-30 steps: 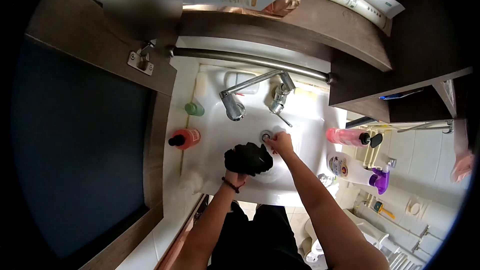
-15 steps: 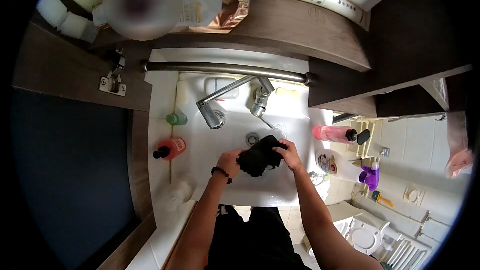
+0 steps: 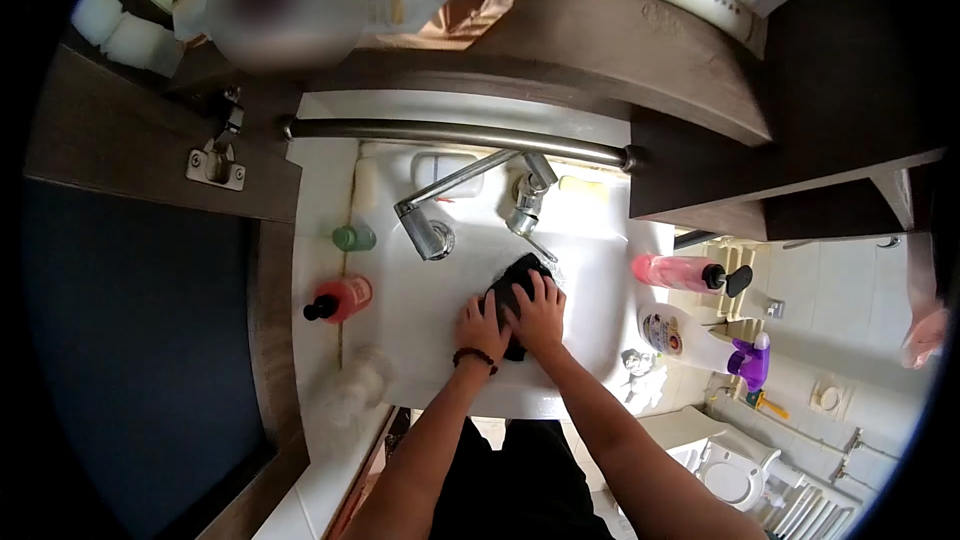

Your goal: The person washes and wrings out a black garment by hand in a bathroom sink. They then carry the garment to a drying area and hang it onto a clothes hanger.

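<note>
A black cloth (image 3: 517,279) lies bunched in the white sink (image 3: 410,325), beneath both of my hands. My left hand (image 3: 484,328), with a dark beaded bracelet at the wrist, presses on the cloth's left side, its fingers curled on it. On the right side my right hand (image 3: 540,313) grips the cloth, fingers bent over it. My thumbs are close together. The chrome faucet (image 3: 432,238) and its lever handle (image 3: 524,212) stand behind the cloth. The drain is hidden.
At left stand a red bottle (image 3: 345,299) and a green-capped bottle (image 3: 354,237). A pink pump bottle (image 3: 675,272) and a white spray bottle (image 3: 690,337) are at right. A metal bar (image 3: 460,134) crosses behind the faucet, under a wooden shelf (image 3: 620,55).
The black cloth was first in my left hand while my right touched the drain, then was held between both hands. Now it is down in the sink over the drain area, both hands on it.
</note>
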`<act>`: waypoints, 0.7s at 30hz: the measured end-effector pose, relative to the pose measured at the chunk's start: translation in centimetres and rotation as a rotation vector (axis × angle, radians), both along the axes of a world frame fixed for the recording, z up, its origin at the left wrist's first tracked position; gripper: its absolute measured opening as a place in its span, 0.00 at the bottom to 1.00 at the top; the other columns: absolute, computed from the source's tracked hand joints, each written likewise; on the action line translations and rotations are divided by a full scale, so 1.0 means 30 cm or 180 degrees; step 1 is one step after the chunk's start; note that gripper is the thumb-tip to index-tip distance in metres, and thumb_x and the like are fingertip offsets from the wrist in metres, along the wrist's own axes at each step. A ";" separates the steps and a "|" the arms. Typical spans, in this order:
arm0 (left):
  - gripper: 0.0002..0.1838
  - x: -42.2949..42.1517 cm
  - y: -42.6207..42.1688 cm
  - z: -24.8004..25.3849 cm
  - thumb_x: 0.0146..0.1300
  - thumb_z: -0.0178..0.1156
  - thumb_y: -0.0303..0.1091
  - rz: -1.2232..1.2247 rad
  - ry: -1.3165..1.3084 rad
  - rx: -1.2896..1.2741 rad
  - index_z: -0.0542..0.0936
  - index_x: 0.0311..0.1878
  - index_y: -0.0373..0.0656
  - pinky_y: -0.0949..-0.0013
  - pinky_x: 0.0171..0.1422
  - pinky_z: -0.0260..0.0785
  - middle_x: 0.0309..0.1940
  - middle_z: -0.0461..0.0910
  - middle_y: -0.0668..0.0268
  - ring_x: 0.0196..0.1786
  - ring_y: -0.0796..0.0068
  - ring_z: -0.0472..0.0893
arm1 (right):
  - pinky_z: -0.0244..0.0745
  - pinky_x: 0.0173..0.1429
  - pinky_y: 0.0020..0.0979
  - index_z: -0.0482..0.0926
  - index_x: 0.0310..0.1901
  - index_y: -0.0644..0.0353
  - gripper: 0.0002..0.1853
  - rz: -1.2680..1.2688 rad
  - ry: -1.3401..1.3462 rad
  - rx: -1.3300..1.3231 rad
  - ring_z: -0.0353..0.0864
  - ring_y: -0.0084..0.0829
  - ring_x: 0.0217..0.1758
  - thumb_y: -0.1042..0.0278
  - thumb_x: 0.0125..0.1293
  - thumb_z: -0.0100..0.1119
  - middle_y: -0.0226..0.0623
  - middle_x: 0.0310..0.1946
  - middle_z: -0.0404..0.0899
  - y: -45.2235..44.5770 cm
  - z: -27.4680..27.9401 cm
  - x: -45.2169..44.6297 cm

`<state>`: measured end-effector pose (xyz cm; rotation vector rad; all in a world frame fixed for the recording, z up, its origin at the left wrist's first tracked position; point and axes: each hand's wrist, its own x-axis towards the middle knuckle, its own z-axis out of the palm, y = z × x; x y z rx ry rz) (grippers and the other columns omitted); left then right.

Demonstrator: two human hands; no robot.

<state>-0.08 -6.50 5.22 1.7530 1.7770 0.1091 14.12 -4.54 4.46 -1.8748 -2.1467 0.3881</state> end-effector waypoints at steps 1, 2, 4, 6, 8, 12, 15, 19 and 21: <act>0.33 -0.011 0.005 -0.044 0.65 0.65 0.43 0.0003 -0.0157 0.0518 0.67 0.70 0.47 0.47 0.65 0.70 0.61 0.73 0.48 0.63 0.43 0.73 | 0.69 0.65 0.54 0.83 0.54 0.50 0.21 -0.0076 0.0070 0.0111 0.71 0.54 0.65 0.51 0.62 0.69 0.49 0.64 0.73 0.010 -0.017 0.001; 0.33 -0.021 0.015 -0.081 0.65 0.65 0.43 -0.0002 -0.0145 0.0507 0.67 0.70 0.47 0.47 0.65 0.70 0.61 0.73 0.48 0.63 0.43 0.73 | 0.69 0.65 0.54 0.83 0.54 0.50 0.21 -0.0080 0.0082 0.0100 0.71 0.54 0.65 0.51 0.62 0.69 0.49 0.64 0.73 0.029 -0.038 -0.006; 0.24 -0.020 0.109 -0.084 0.64 0.65 0.43 0.0090 0.0077 -0.0519 0.73 0.59 0.45 0.45 0.57 0.75 0.51 0.80 0.53 0.55 0.47 0.80 | 0.77 0.51 0.45 0.85 0.42 0.55 0.14 -0.0139 0.0308 -0.0442 0.79 0.49 0.50 0.55 0.61 0.71 0.46 0.48 0.79 0.106 -0.027 -0.021; 0.17 -0.029 0.170 -0.041 0.64 0.65 0.41 0.0250 -0.0116 -0.0123 0.75 0.52 0.46 0.47 0.54 0.75 0.46 0.82 0.56 0.51 0.48 0.81 | 0.79 0.46 0.40 0.85 0.42 0.59 0.15 -0.0255 0.0267 -0.0619 0.82 0.47 0.46 0.57 0.62 0.71 0.43 0.40 0.81 0.131 0.000 -0.009; 0.21 -0.046 0.181 0.007 0.58 0.70 0.44 0.0140 -0.0685 0.0781 0.77 0.50 0.46 0.50 0.56 0.75 0.45 0.82 0.58 0.52 0.50 0.81 | 0.78 0.46 0.42 0.85 0.39 0.62 0.15 -0.0489 0.1888 -0.0769 0.82 0.47 0.46 0.58 0.61 0.71 0.44 0.41 0.83 0.146 0.024 0.054; 0.26 -0.100 0.142 0.134 0.51 0.74 0.47 -0.0670 -0.1263 0.0148 0.79 0.50 0.47 0.52 0.57 0.75 0.45 0.81 0.59 0.53 0.50 0.80 | 0.79 0.49 0.37 0.86 0.33 0.64 0.13 -0.0777 0.2084 -0.1316 0.84 0.44 0.48 0.61 0.59 0.73 0.46 0.46 0.85 0.067 0.133 0.132; 0.32 -0.061 0.079 0.094 0.50 0.73 0.47 -0.0208 -0.0992 0.0491 0.78 0.59 0.51 0.47 0.59 0.73 0.54 0.78 0.60 0.55 0.51 0.79 | 0.71 0.64 0.45 0.85 0.46 0.59 0.14 -0.0479 0.0815 -0.0385 0.79 0.45 0.60 0.59 0.66 0.67 0.46 0.57 0.80 0.016 0.114 0.042; 0.27 0.016 0.009 0.024 0.60 0.66 0.45 -0.0205 0.0181 0.0609 0.76 0.61 0.48 0.46 0.63 0.69 0.59 0.75 0.53 0.63 0.48 0.73 | 0.63 0.64 0.53 0.81 0.54 0.53 0.18 -0.0193 0.0040 0.0322 0.74 0.47 0.59 0.55 0.67 0.63 0.44 0.56 0.77 0.000 -0.011 0.009; 0.25 0.012 0.035 -0.043 0.61 0.66 0.45 -0.0143 0.0083 0.0441 0.76 0.60 0.46 0.46 0.61 0.71 0.57 0.77 0.53 0.61 0.49 0.75 | 0.67 0.55 0.48 0.82 0.46 0.52 0.13 -0.0211 -0.0155 0.0343 0.76 0.46 0.48 0.55 0.66 0.64 0.39 0.40 0.77 0.020 -0.073 0.006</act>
